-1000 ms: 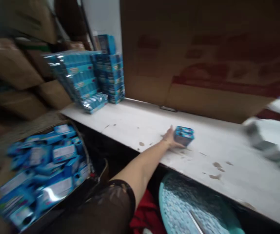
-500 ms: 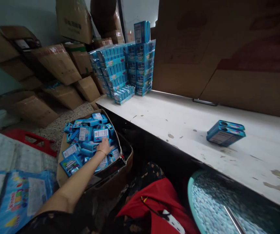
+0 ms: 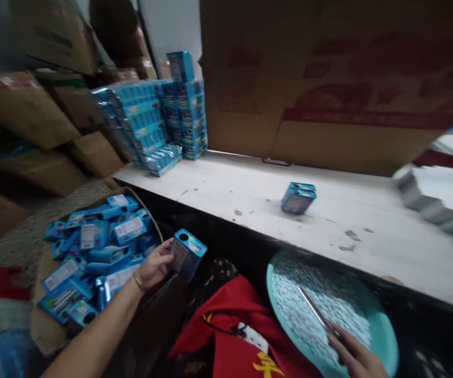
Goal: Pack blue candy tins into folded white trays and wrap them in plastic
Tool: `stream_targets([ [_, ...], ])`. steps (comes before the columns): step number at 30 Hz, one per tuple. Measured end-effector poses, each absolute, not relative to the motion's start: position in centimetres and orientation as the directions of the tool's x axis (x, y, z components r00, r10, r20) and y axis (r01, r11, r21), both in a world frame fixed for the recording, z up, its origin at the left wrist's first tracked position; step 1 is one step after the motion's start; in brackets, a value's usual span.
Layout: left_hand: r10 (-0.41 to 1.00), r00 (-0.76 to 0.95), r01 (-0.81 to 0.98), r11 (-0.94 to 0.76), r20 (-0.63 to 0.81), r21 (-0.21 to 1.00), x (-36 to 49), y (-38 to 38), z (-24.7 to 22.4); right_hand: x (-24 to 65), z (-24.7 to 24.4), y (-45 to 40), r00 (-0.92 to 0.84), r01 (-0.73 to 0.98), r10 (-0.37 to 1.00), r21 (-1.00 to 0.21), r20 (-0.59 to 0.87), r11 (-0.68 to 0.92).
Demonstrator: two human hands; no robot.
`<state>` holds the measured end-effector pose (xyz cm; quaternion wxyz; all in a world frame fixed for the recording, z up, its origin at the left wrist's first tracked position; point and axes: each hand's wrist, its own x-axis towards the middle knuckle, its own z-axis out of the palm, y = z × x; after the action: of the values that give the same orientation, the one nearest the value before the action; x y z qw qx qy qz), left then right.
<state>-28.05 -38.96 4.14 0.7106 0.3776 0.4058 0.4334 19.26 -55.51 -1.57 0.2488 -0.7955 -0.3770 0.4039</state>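
My left hand (image 3: 156,266) grips a small blue box (image 3: 187,254) by its side, above the dark gap between the carton and the table. A round black spot shows on the box's top. My right hand (image 3: 356,352), at the lower right edge, is closed around a slim metal tool (image 3: 316,307); its working end is not clear. The tool lies over a teal basin (image 3: 389,336) filled with small pale-blue pieces (image 3: 291,304). Left of my left hand stands an open carton (image 3: 45,320) heaped with similar blue boxes (image 3: 110,254).
Two blue boxes (image 3: 298,198) stand together on the worn white table (image 3: 226,189). Wrapped stacks of blue packs (image 3: 140,118) rise at its far left end. A big cardboard panel (image 3: 329,105) lines the back. Brown cartons (image 3: 21,105) crowd the left; white stacks (image 3: 439,205) sit right.
My left hand has come out of the carton with a blue box and moved right. My right hand has entered view, holding the metal tool. The view has turned right.
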Motion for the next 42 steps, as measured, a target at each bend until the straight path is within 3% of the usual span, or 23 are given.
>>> stream_targets([
  [1, 0.877, 0.396, -0.278, 0.399, -0.274, 0.874, -26.2, -39.1, 3.3, 18.9, -1.5, -55.5, 0.388, 0.425, 0.812, -0.697, -0.436, -0.578],
  [3, 0.715, 0.619, -0.047, 0.446, -0.324, 0.894, -22.8, -39.3, 1.9, 18.7, -1.3, -55.7, 0.364, 0.498, 0.855, -0.698, -0.37, -0.514],
  [5, 0.513, 0.767, 0.262, 0.299, -0.387, 0.917, -20.0, -39.2, 1.1, 19.4, -1.0, -56.2, 0.352, 0.607, 0.881, -0.64, -0.315, -0.471],
  [7, 0.369, 0.824, 0.441, 0.062, -0.431, 0.896, -18.0, -38.9, 1.1, 20.8, -0.3, -57.1, 0.395, 0.723, 0.868, -0.482, -0.3, -0.495],
  [10, 0.258, 0.854, 0.491, -0.113, -0.451, 0.864, -16.0, -38.0, 1.7, 23.0, 0.8, -58.2, 0.475, 0.815, 0.822, -0.196, -0.314, -0.546],
  [13, 0.285, 0.855, 0.443, 0.031, -0.433, 0.896, -14.4, -37.0, 2.2, 23.9, 0.5, -57.7, 0.507, 0.821, 0.797, -0.099, -0.329, -0.563],
  [16, 0.419, 0.788, 0.359, 0.284, -0.452, 0.889, -12.2, -36.2, 1.9, 22.8, -2.1, -55.1, 0.516, 0.795, 0.788, -0.154, -0.334, -0.586],
  [18, 0.49, 0.751, 0.306, 0.337, -0.443, 0.89, -10.2, -36.0, 1.3, 21.5, -4.5, -52.8, 0.53, 0.769, 0.783, -0.205, -0.327, -0.606],
  [26, 0.602, 0.752, 0.182, 0.202, -0.268, 0.962, -2.8, -36.3, -1.4, 21.6, -8.2, -50.8, 0.552, 0.594, 0.775, -0.508, -0.308, -0.624],
  [30, 0.642, 0.736, 0.18, 0.122, -0.216, 0.976, -0.9, -35.7, -1.9, 22.9, -6.2, -51.6, 0.492, 0.533, 0.839, -0.682, -0.232, -0.501],
  [34, 0.662, 0.739, 0.18, -0.02, -0.122, 0.983, 1.1, -35.6, -2.2, 23.8, -1.6, -51.5, 0.423, 0.51, 0.892, -0.773, -0.158, -0.378],
  [38, 0.663, 0.747, 0.214, -0.182, -0.041, 0.96, 3.2, -35.8, -3.0, 24.1, 3.8, -50.8, 0.266, 0.587, 0.95, -0.754, -0.163, -0.293],
  [42, 0.633, 0.774, 0.223, -0.315, 0.029, 0.922, 4.5, -36.2, -3.9, 23.6, 7.8, -49.5, 0.173, 0.803, 0.947, -0.518, -0.272, -0.296],
])
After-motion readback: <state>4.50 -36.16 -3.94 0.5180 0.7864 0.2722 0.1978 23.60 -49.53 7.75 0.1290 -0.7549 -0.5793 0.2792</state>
